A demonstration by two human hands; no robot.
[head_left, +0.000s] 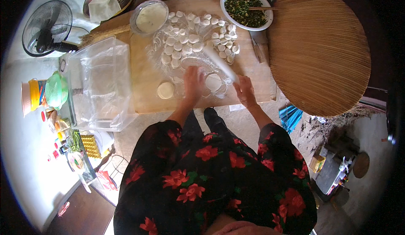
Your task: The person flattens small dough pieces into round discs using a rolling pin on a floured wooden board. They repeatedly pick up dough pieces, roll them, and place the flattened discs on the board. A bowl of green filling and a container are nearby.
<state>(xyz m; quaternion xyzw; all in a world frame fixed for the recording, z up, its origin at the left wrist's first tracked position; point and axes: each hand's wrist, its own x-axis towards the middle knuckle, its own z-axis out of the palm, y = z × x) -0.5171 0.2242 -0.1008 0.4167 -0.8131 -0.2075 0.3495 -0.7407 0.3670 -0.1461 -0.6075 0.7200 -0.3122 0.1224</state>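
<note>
My right hand [245, 91] grips one end of a pale rolling pin [221, 63], which slants up and leftward over the board, blurred by motion. My left hand [194, 81] is blurred too, above the floured surface, and whether it holds anything cannot be made out. Between the two hands lies a flat round dough wrapper [213, 82]. Left of my left hand sits another round of rolled dough [165, 90], perhaps a stack. Beyond the hands, flattened dough discs [183, 39] and smaller dough pieces [223, 36] are spread on the floured wooden board [144, 73].
At the board's far side stand a bowl of flour [152, 17] and a white bowl of chopped green filling [245, 8] with a utensil in it. A cleaver [258, 50] lies at right, near a large round woven tray [319, 51]. A clear plastic bin [98, 83] borders the left.
</note>
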